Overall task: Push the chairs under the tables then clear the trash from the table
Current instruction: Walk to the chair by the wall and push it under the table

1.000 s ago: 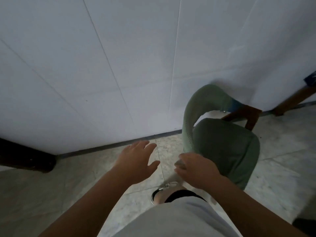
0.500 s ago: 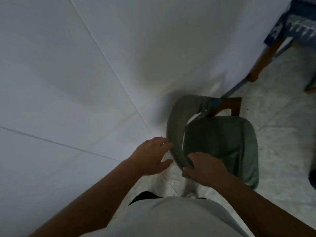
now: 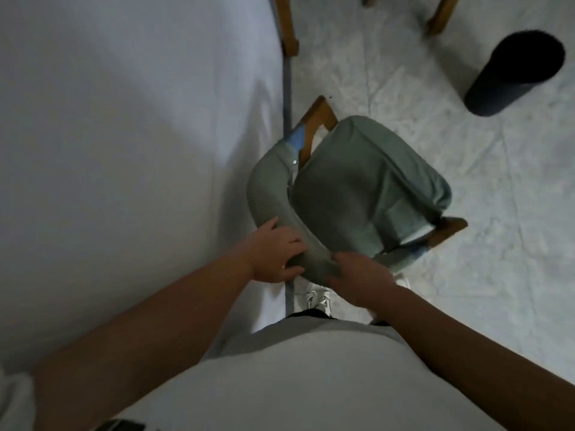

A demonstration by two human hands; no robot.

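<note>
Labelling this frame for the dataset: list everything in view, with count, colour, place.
chair: 1, green upholstery on a wooden frame, centre, beside the wall
wall: 1, white, fills the left side
floor: pale marbled tiles, right side
bin: 1, dark cylinder, standing on the floor, upper right
wooden legs: at least 2, brown, top edge; what furniture they belong to is cut off
shoe: 1 visible, white, below the chair's backrest
shirt: 1, light grey, bottom centre
left hand: 1, gripping the curved backrest
right hand: 1, gripping the backrest, right of the left hand
</note>
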